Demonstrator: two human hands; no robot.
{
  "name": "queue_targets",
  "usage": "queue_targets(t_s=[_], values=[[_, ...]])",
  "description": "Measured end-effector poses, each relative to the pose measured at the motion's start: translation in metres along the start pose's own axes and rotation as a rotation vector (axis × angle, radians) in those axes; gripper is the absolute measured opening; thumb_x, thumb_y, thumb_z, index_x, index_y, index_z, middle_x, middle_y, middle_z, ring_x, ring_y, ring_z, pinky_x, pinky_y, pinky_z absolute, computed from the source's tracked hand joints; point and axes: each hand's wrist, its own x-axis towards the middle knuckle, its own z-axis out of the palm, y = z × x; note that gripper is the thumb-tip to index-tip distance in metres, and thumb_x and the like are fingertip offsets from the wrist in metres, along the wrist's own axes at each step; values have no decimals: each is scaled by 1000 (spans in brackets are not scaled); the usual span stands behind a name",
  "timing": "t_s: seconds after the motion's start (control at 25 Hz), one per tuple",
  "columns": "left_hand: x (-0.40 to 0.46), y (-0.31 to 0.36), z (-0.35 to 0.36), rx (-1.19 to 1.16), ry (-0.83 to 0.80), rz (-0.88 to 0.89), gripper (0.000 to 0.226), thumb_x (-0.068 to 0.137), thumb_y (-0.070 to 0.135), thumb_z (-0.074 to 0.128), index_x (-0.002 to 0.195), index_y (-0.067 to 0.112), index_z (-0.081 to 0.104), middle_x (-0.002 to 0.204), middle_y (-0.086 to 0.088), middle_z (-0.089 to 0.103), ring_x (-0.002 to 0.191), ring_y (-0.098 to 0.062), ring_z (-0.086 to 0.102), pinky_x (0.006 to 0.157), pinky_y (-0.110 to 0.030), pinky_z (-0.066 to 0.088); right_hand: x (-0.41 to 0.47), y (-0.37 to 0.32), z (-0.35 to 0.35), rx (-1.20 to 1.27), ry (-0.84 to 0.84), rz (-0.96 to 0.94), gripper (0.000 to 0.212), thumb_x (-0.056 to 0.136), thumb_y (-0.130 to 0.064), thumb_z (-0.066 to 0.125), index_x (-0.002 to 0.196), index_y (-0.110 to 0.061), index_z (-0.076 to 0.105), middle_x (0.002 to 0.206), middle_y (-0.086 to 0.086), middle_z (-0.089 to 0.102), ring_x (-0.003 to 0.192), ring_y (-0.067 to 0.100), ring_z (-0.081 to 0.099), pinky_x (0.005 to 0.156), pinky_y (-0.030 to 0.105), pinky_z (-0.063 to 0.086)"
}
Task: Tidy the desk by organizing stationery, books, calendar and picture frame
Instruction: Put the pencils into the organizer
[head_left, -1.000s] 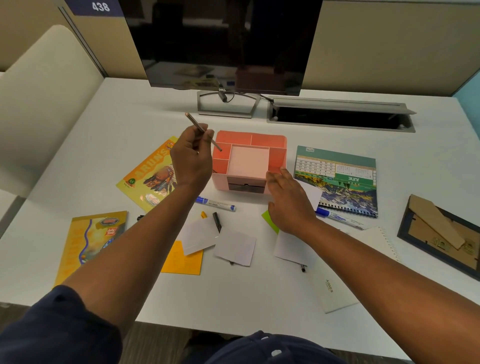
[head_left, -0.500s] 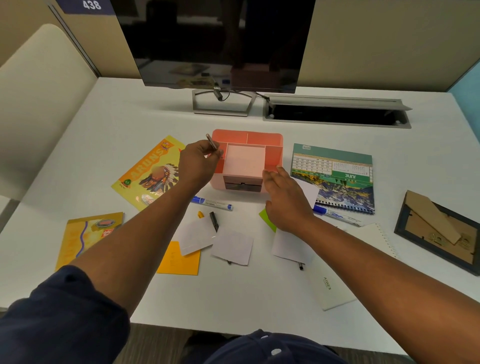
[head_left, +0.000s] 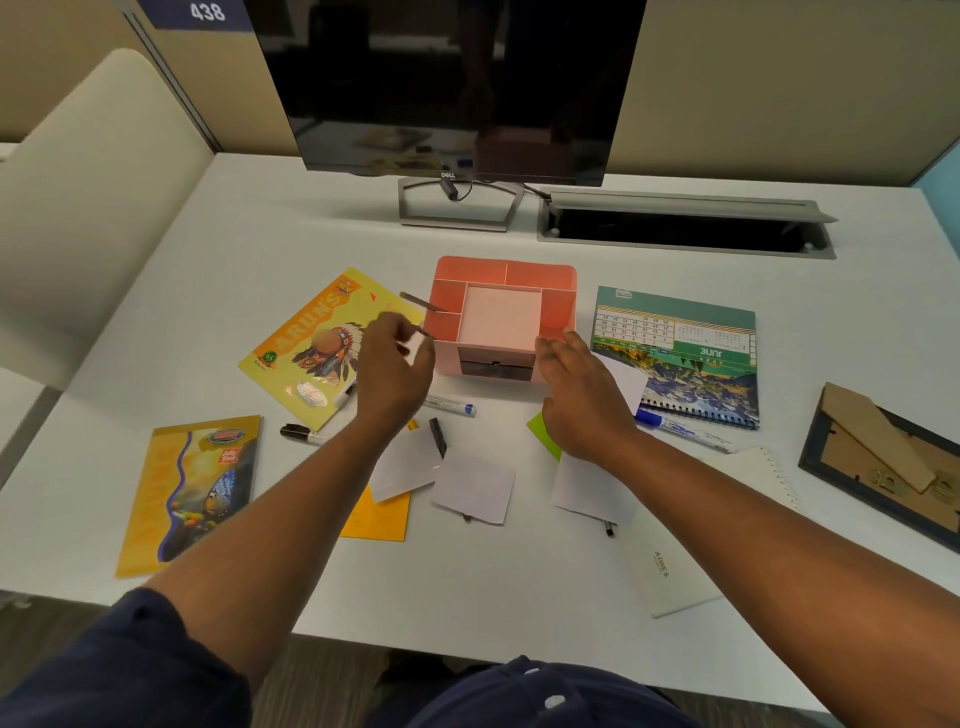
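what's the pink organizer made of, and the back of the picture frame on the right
The pink organizer looks like moulded plastic: smooth matte walls, rounded corners, thin even dividers. The picture frame lies face down; its back looks like brown cardboard or fibreboard with a folding stand and small brass-coloured clips, inside a dark rim, possibly wood or plastic.

I sit at a white surface (head_left: 571, 561) facing a dark monitor (head_left: 452, 83), beige partition walls (head_left: 779, 88) behind, dim light.

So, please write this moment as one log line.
pencil in organizer | left hand beside it | right hand touching organizer
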Motion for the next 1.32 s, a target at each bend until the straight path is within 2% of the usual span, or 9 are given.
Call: queue_targets(t_s=[0.08, 0.32, 0.44, 0.6, 0.72, 0.84, 0.92, 1.08, 1.32], values=[[-17, -10, 0, 116, -91, -12, 23, 89, 17, 69, 106, 18, 54, 98, 0, 57, 80, -18, 58, 61, -20, 38, 0, 0, 0, 2, 2, -4, 72, 95, -11, 49, 158, -13, 17, 166, 6, 15, 154, 24, 2, 123, 39, 10], [-31, -33, -3, 456, -382, -50, 12, 91, 13, 63, 100, 15, 71, 97, -8, 67, 92, -28, 61, 68, -31, 40, 0, 1, 0, 8, -13, -11, 74, 93, -7, 47, 159, -12, 14, 167, 6, 12, 154, 24, 0, 123, 39, 10], [-37, -32, -3, 492, -447, -146, 25, 90, 24, 70, 115, 18, 70, 105, -6, 69, 93, -22, 61, 70, -30, 41, 0, 1, -2, 6, -17, -13, 74, 93, -6, 47, 159, -12, 13, 167, 6, 10, 154, 24, -1, 124, 39, 9], [-45, -32, 1, 469, -504, -125, 43, 87, 29, 75, 126, 13, 66, 115, -7, 69, 101, -22, 63, 79, -33, 49, 1, 2, -1, 4, -20, -5, 75, 93, -7, 46, 159, -13, 12, 167, 5, 9, 154, 23, -1, 124, 39, 10], [-51, -34, 2, 460, -496, -116, 50, 83, 32, 80, 127, 15, 65, 118, -6, 68, 106, -22, 61, 84, -33, 49, 1, 2, 1, 10, -22, 3, 75, 93, -7, 47, 159, -14, 13, 167, 5, 10, 154, 22, -1, 125, 40, 12], [-54, -32, 0, 455, -349, -104, 43, 86, 35, 76, 124, 16, 65, 115, -6, 67, 103, -24, 61, 84, -36, 50, 2, 2, 0, 9, -30, 4, 75, 93, -7, 47, 159, -14, 13, 167, 5, 10, 155, 23, -1, 125, 42, 13], [-53, -30, -3, 506, -267, -138, 40, 89, 38, 71, 122, 15, 64, 107, -6, 68, 94, -23, 61, 78, -35, 49, 2, 3, -1, 4, -31, 4, 75, 93, -7, 48, 159, -14, 13, 167, 5, 10, 155, 23, -1, 125, 42, 13], [-44, -30, -3, 633, -328, -259, 28, 91, 38, 66, 103, 13, 63, 89, -5, 66, 77, -19, 57, 63, -31, 44, 2, 2, 0, -1, -32, 7, 74, 93, -8, 48, 159, -15, 13, 167, 5, 10, 155, 23, -1, 125, 42, 13], [-32, -24, 1, 429, -300, -469, 16, 80, 28, 70, 79, 13, 65, 65, 0, 56, 58, -13, 53, 49, -24, 33, 2, 2, -2, 4, -30, 10, 75, 93, -7, 48, 159, -16, 13, 167, 4, 11, 154, 22, 0, 125, 42, 14]])
